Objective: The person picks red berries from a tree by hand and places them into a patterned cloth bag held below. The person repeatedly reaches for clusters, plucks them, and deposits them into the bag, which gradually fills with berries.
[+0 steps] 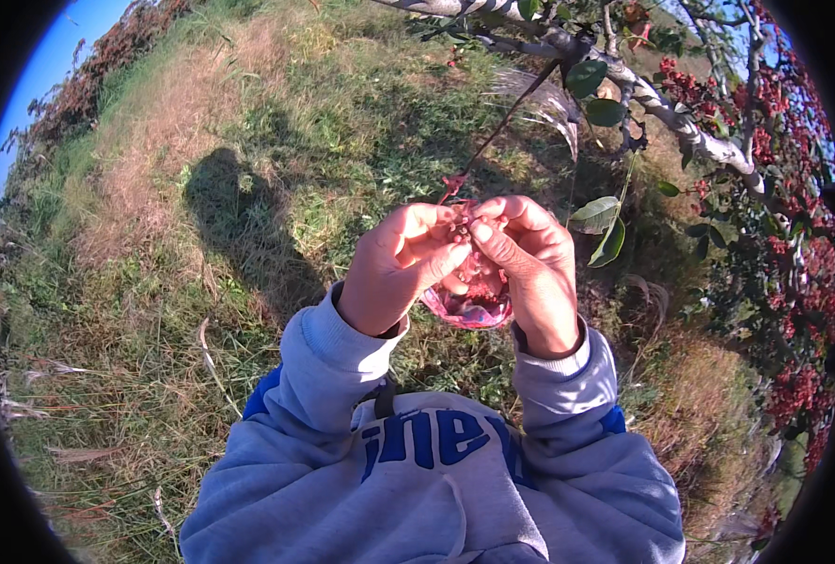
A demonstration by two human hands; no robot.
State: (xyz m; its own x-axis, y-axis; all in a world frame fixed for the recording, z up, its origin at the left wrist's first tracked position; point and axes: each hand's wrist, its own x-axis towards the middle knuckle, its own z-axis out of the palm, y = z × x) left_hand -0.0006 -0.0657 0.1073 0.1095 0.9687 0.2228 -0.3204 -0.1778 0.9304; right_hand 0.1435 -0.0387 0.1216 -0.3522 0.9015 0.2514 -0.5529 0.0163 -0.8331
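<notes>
My left hand [405, 264] and my right hand [534, 264] meet in front of my chest, thumbs and forefingers pinching a small cluster of red berries [465, 227]. Fingers hide much of that cluster. Just beneath, between my wrists, is a pink-red container [470, 317], apparently a bag or lined basket, with red berries [484, 287] inside. How it is held up is hidden. A thin dark reddish stem or cord [508, 118] slants down from the branch to a red knotted bit [453, 185] just above my fingertips.
A pale-barked branch [661, 109] crosses the upper right, with green leaves [604, 240] hanging near my right hand. Dense red berry clusters [798, 388] line the right side. Dry and green grass [142, 296] covers the sloping ground, where a shadow [230, 204] falls.
</notes>
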